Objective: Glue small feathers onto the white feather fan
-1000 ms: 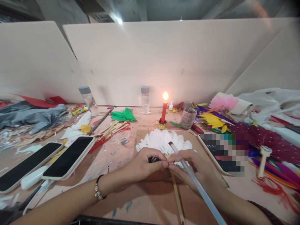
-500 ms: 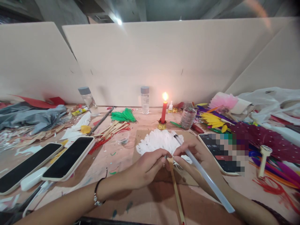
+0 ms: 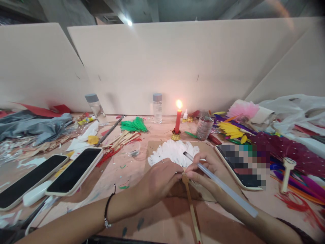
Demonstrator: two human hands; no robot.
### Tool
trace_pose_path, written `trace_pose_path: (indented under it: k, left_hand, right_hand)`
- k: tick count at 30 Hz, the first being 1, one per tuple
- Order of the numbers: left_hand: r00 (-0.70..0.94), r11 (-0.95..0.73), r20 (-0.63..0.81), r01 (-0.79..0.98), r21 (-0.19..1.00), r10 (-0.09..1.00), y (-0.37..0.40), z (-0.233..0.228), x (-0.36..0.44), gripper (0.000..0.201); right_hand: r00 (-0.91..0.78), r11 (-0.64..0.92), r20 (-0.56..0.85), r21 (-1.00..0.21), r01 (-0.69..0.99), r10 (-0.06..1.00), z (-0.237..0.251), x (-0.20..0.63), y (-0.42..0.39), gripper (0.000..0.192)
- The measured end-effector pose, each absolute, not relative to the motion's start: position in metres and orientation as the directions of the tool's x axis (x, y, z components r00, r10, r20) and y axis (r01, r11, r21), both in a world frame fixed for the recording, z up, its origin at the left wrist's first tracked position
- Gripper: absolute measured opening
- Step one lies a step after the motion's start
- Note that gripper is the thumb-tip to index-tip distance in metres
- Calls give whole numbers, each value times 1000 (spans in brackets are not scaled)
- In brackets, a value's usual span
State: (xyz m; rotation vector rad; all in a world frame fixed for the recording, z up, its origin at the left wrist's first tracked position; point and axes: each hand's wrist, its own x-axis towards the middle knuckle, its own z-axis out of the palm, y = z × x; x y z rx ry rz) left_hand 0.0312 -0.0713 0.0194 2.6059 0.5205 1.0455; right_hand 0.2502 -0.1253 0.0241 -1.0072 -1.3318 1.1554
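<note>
In front of me a white feather fan (image 3: 171,150) lies on a piece of brown cardboard (image 3: 208,146), its wooden handle (image 3: 191,210) pointing toward me. My left hand (image 3: 162,179) reaches in from the left, fingers pinched together over the spot where feathers and handle meet. Whatever sits between those fingertips is too small to make out. From the other side, my right hand (image 3: 207,169) has thumb and forefinger pinched at that same spot. A translucent glue stick (image 3: 228,193) with a darkened tip is held across this hand, slanting down to the right.
Beyond the fan burns a red candle (image 3: 178,122) in a gold holder. Two phones (image 3: 74,173) lie left, another phone (image 3: 238,166) right. Green feathers (image 3: 134,124), wooden sticks (image 3: 124,140), clear bottles (image 3: 157,110) and a maroon dotted fabric (image 3: 276,145) surround the work area.
My left hand has turned, its back now lying more over the fan's base. The glue stick has shifted in my right hand, its dark tip lower and farther left.
</note>
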Motion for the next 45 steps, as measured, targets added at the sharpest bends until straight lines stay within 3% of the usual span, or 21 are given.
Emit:
trace_pose_path:
  k: [10, 15, 21, 29, 45]
  left_hand:
    - [716, -962, 642, 200, 187, 274, -72, 20, 27, 14]
    - [747, -960, 603, 217, 175, 279, -74, 23, 25, 16]
    - [698, -971, 677, 206, 123, 234, -78, 29, 26, 21]
    - [691, -968, 700, 253, 0, 181, -79, 32, 25, 23]
    - [703, -977, 705, 204, -65, 100, -77, 31, 25, 22]
  right_hand:
    - [-114, 149, 162, -983, -108, 980, 26, 248, -125, 37]
    - [-186, 147, 181, -972, -183, 966, 19, 251, -125, 35]
    - [-216, 117, 155, -977, -177, 964, 19, 252, -124, 33]
    - [-206, 58, 113, -965, -254, 972, 19, 246, -123, 36]
    - [-197, -46, 33, -922, -384, 980, 21, 239, -125, 45]
